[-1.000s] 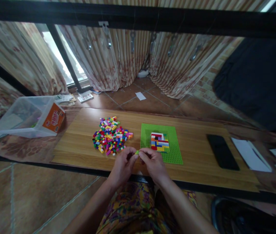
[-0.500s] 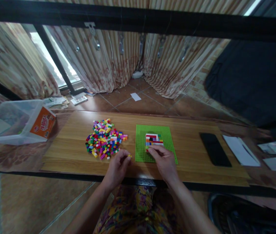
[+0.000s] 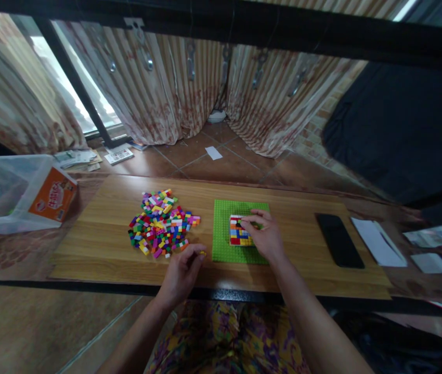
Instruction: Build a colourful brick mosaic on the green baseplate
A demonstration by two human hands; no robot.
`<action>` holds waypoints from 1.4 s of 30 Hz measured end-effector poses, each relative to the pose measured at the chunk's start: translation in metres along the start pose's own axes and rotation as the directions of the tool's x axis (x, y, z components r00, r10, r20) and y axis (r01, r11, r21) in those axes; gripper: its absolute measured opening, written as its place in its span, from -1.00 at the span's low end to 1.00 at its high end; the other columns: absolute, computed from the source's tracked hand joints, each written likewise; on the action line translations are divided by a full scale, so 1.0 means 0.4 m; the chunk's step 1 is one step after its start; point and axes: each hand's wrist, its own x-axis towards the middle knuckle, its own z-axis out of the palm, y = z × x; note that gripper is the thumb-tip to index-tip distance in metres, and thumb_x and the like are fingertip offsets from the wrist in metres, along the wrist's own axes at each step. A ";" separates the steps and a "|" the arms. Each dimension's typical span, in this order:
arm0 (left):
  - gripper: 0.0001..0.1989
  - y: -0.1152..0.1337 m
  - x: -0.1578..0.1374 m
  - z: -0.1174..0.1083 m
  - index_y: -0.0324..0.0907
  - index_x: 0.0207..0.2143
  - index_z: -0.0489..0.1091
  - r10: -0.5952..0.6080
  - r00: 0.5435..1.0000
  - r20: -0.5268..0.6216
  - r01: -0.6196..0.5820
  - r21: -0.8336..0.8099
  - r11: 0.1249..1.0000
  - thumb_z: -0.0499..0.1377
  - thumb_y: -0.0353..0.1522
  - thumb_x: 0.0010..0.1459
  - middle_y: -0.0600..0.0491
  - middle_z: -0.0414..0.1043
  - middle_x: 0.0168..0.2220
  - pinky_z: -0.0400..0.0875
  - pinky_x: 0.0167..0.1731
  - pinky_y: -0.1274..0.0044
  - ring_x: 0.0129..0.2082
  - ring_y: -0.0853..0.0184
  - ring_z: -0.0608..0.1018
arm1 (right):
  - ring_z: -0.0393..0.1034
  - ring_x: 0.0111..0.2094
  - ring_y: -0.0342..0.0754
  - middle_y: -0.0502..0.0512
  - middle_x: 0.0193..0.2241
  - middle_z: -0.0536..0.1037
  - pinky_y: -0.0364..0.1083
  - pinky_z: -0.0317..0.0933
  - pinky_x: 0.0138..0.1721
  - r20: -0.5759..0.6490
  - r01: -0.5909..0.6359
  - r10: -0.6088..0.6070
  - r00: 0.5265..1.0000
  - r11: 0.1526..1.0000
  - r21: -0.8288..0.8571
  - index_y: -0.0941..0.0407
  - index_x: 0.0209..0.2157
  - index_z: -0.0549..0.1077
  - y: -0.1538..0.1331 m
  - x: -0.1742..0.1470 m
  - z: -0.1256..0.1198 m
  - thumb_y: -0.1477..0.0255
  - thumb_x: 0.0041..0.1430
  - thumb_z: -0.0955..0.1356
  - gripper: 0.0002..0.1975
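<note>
Between the fingertips of my left hand is a small yellow toy brick, held just above the table near the green baseplate. My right hand is over a low block of multicoloured bricks on the green baseplate. Its thumb and fingers are closed at the block's upper part; whatever they pinch is hidden. The hand covers the block's right side. Left of the baseplate lies a loose pile of mixed toy bricks, close to my left hand.
A clear plastic box with an orange label stands at the left. On the right are a black phone, white paper with a pen and more papers. The wooden board's front edge runs just before my body.
My right hand has moved from the block's near left corner to its upper part, uncovering the near rows. My left hand still pinches the yellow brick. The view has shifted slightly.
</note>
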 end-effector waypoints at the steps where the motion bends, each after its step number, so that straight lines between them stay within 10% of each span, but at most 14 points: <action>1: -0.81 0.002 0.000 0.000 -0.16 -0.17 0.45 -0.003 1.000 0.003 0.003 0.010 1.000 0.12 -0.30 0.21 0.09 0.42 -0.45 0.30 -0.47 0.60 -0.48 0.39 0.43 | 0.33 -0.02 0.06 0.13 -0.11 0.45 0.11 0.15 0.06 0.000 -0.010 0.010 1.000 1.000 0.006 0.01 -0.41 0.61 0.004 0.000 0.004 0.28 0.02 0.42 -0.86; 30: -0.86 0.000 -0.003 0.009 -0.16 -0.21 0.36 -0.065 0.998 0.008 0.065 -0.031 0.997 0.09 -0.31 0.22 0.11 0.37 -0.42 0.32 -0.47 0.61 -0.47 0.43 0.42 | 0.39 -0.50 -0.10 -0.05 -0.52 0.52 -0.10 0.27 -0.43 0.174 -0.389 0.349 0.921 0.852 0.351 0.08 -0.38 0.52 -0.022 0.019 0.019 0.27 -0.24 0.50 -0.69; 42: -0.90 0.062 0.076 0.074 -0.14 -0.26 0.40 0.117 0.992 -0.045 -0.114 0.070 0.991 0.11 -0.36 0.20 0.11 0.43 -0.39 0.37 -0.38 0.59 -0.40 0.40 0.48 | 0.45 -0.30 -0.02 0.08 -0.37 0.61 0.02 0.29 -0.18 -0.118 -0.221 0.333 0.935 0.813 0.538 0.08 -0.37 0.56 0.054 -0.010 -0.019 0.20 -0.10 0.45 -0.72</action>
